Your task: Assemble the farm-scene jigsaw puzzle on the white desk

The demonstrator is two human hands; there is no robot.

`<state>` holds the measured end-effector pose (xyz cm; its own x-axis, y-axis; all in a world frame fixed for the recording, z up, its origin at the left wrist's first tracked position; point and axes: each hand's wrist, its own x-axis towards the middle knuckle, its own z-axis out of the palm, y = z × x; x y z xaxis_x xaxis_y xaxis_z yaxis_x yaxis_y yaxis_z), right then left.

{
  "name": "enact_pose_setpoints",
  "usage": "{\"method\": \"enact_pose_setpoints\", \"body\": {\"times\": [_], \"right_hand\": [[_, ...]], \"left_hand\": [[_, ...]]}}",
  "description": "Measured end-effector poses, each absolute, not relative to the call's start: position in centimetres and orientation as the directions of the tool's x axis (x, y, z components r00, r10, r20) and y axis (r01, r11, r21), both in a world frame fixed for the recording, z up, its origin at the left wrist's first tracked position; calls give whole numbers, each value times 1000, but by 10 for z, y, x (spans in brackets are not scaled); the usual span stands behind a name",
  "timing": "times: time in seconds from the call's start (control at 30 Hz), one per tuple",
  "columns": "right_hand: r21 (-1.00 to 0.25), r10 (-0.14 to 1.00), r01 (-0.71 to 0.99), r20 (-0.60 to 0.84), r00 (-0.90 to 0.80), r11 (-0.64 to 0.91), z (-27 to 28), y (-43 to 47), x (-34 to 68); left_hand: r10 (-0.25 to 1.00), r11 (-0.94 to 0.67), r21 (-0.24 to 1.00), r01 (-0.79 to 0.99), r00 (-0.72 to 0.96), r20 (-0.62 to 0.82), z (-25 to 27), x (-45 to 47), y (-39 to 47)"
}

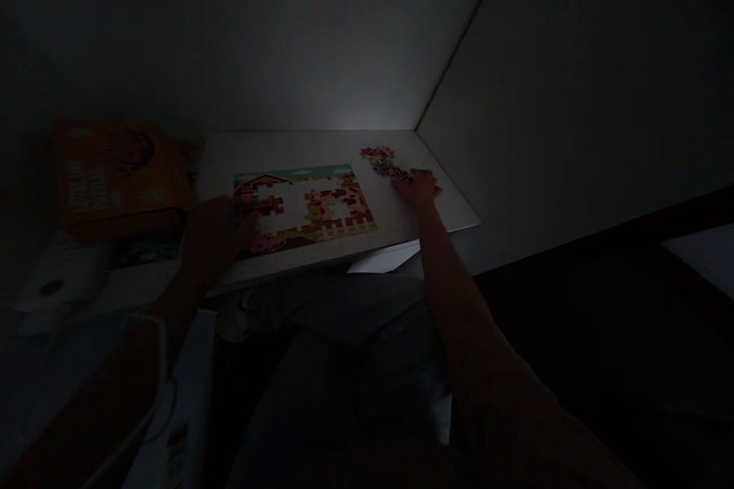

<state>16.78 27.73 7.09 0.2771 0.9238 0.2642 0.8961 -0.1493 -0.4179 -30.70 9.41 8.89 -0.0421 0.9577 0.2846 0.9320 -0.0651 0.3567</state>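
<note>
A partly assembled jigsaw puzzle (338,225) with a farm picture lies on the white tabletop, with gaps in its middle. My left hand (218,228) rests at the puzzle's left edge, its fingers apart and touching the border there. Off to the right, my right hand (420,187) reaches down to the near end of a pile of loose puzzle pieces (378,159). Its fingers look spread over the pieces, and I see nothing gripped. Dim light hides fine detail around the fingertips.
An orange box (123,176) stands left of the puzzle. White walls (321,53) rise behind the tabletop (401,225) and along its right side. A white object with a dark round spot (51,288) sits at far left. My legs (344,321) are below the table's front edge.
</note>
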Motion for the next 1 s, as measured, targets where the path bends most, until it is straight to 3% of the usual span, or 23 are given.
{"method": "enact_pose_setpoints", "body": {"times": [0.13,0.43,1.0], "right_hand": [[-403,947,903,206,247,-148,70,276,171],[-468,943,874,214,254,-130,76,282,173],[-449,960,881,149,239,-150,74,291,175]], "left_hand": [[967,-1,298,954,-75,242,101,-300,93],[964,-24,333,943,-66,257,103,-297,93],[959,-29,334,942,-68,273,98,-298,93]]}}
